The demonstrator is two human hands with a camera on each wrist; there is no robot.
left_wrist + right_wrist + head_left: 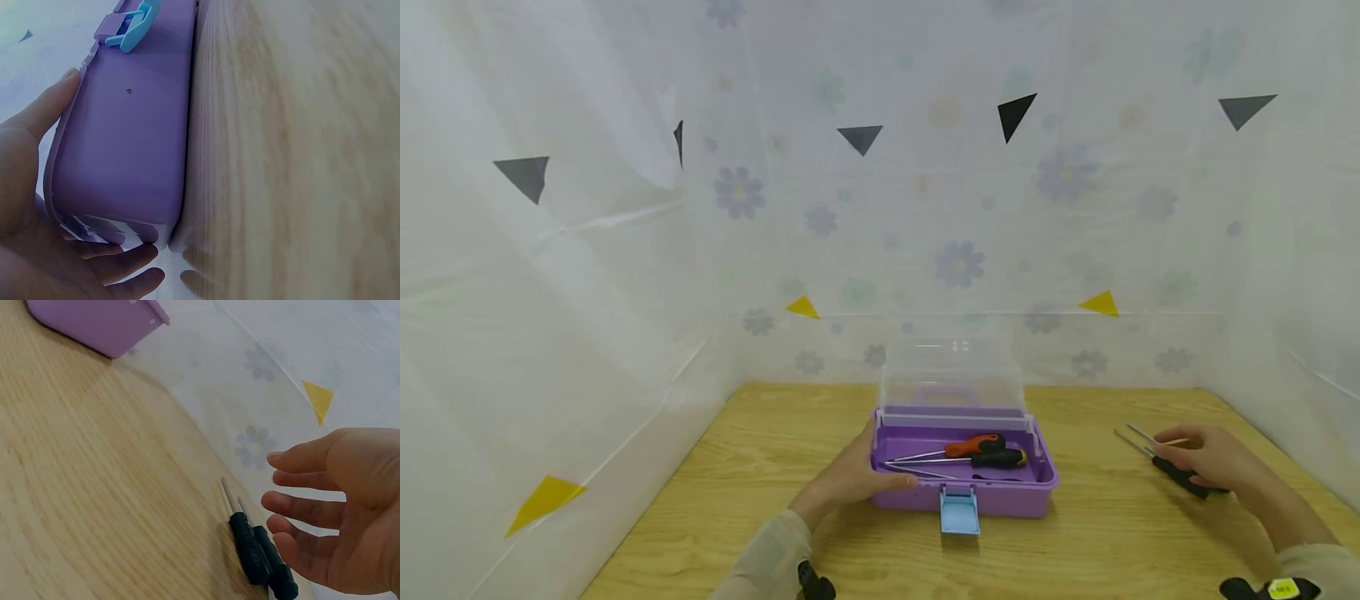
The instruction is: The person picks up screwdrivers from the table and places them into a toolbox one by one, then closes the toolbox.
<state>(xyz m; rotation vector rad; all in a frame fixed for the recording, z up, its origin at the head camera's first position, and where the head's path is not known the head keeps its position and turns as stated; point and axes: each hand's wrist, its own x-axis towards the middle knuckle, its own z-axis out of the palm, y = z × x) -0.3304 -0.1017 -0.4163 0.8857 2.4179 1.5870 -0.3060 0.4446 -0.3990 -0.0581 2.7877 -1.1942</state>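
Note:
An open purple plastic toolbox [906,500] stands on the table, its clear lid [951,371] raised at the back. My left hand [855,468] holds its left front corner; in the left wrist view the thumb lies on the rim and the fingers bend round the end wall. Inside lie an orange-and-black screwdriver [973,447], a black-and-yellow screwdriver [1000,459] and another dark-handled tool, partly hidden by the front wall. At the right, my right hand [1213,457] hovers by two black-handled screwdrivers [250,550], its fingers loosely bent and gripping nothing.
A light blue latch [959,511] hangs down at the toolbox's front. The wooden table [760,508] extends on both sides of the box. White flowered sheeting [917,208] closes off the back and sides, with black and yellow triangles on it.

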